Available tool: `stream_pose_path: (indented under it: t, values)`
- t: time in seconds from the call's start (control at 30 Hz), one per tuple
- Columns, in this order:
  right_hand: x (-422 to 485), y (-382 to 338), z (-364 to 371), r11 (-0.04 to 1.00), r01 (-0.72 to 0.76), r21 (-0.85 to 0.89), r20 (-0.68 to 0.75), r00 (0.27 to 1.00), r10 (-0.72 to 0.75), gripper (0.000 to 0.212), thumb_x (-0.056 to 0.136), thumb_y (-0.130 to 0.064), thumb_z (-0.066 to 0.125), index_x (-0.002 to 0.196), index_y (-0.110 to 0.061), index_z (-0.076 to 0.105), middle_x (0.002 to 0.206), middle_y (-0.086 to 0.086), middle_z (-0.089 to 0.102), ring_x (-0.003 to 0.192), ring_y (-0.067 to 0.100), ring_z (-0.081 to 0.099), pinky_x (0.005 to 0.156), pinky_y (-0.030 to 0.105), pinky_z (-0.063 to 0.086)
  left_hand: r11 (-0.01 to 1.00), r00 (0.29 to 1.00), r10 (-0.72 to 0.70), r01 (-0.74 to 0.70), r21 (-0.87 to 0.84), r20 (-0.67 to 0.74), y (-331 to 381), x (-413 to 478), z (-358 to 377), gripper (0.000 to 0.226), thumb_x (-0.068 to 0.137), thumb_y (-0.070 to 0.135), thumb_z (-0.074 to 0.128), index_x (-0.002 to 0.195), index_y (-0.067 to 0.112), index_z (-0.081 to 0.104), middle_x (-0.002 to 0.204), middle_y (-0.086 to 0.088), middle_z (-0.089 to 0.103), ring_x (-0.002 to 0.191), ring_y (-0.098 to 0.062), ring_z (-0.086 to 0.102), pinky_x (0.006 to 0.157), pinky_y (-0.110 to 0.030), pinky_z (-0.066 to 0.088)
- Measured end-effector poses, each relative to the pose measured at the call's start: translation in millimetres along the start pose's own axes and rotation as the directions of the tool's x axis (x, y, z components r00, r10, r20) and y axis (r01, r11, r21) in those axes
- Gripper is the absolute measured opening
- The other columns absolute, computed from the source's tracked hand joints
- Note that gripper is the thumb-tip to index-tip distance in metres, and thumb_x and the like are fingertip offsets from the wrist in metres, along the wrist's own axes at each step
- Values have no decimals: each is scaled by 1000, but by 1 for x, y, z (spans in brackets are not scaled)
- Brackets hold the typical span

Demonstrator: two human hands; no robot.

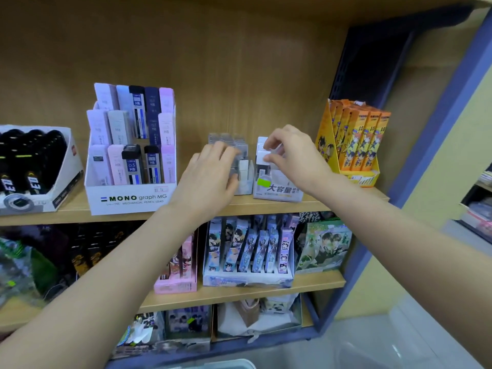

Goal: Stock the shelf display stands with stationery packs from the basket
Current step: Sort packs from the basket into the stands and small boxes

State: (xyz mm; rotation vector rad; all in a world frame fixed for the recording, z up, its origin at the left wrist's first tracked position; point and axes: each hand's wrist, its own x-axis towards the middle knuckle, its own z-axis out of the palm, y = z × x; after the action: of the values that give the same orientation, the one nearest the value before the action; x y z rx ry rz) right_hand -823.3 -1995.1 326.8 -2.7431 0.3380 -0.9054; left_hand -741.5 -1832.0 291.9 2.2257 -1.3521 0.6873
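On the upper light wooden shelf (66, 212), a white cardboard tray of black pens (34, 166) stood at the far left, and just beside it stood a tiered white cardboard stand printed "MONO graph MG" (130, 194), filled with upright lilac, pink, grey and dark blue lead cases. Further right, the left hand (210, 177) reached to a clear plastic display stand (244, 170) of grey and white packs, its fingers (226, 153) curled round the stand's left side with the thumb low against its front. Touching that stand's right side was a white display stand with a green label and Chinese lettering (279, 190). The right hand (292, 155) hovered above it, thumb and fingers pinching a small white stationery pack (268, 156) at the top of the row already standing in it. Near the shelf's right end stood an orange cardboard display of cartoon-printed packs (354, 145). On the lower shelf (239, 291), boxes of illustrated packs stood in a row
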Motion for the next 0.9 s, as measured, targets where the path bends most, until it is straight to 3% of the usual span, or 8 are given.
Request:
stream_pose_path:
  t: [0.2, 0.37, 0.5, 0.63, 0.73, 0.9]
  values:
    - [-10, 0, -3, 996, 31, -79, -24, 999, -33, 19, 93, -20, 58, 110, -12, 59, 110, 2, 53, 87, 14, 54, 80, 41, 49, 999, 999, 29, -29, 46, -13, 1, 2, -2, 39, 94, 17, 48, 132, 8, 48, 124, -9, 49, 118, -25, 42, 96, -32, 29]
    - [-35, -10, -10, 976, 82, -200, -103, 989, -104, 21, 98, -24, 49, 115, -14, 56, 109, 1, 53, 96, 15, 53, 68, 31, 46, 989, 992, 101, -91, 116, -76, 3, -19, -12, 28, 88, 10, 55, 116, 4, 58, 106, -12, 55, 100, -30, 50, 82, -37, 36]
    - [-74, -23, -1, 946, 193, -260, -89, 971, -223, 14, 96, -20, 51, 104, -11, 59, 93, -4, 49, 84, 12, 50, 52, 18, 29, 977, 982, 163, -147, 157, -93, 2, -72, -18, 24, 86, 15, 42, 100, 5, 58, 93, -10, 56, 83, -29, 51, 73, -34, 31]
    - [-121, -22, 34, 905, 349, -243, 45, 936, -349, 15, 93, -21, 49, 88, -12, 60, 82, 1, 57, 75, 18, 52, 60, 23, 34, 979, 990, 142, -141, 148, -2, -10, -148, -1, 18, 83, 19, 42, 89, 9, 55, 88, -8, 56, 79, -28, 50, 70, -36, 31]
    - [-156, -18, 73, 905, 381, -190, 203, 917, -343, 24, 91, -28, 39, 85, -16, 60, 78, -2, 56, 71, 19, 56, 63, 26, 41, 994, 993, 24, -36, 99, 112, -28, -208, 24, 12, 82, 21, 44, 87, 13, 52, 86, -4, 54, 80, -24, 46, 71, -35, 30]
    - [-218, -15, 156, 934, 353, -50, 470, 834, -290, 22, 86, -30, 41, 81, -21, 60, 76, -6, 55, 69, 14, 57, 66, 26, 32, 970, 933, -234, 204, 131, 274, -57, -300, 71, 12, 77, 28, 42, 87, 21, 41, 81, -1, 53, 76, -20, 41, 68, -33, 27]
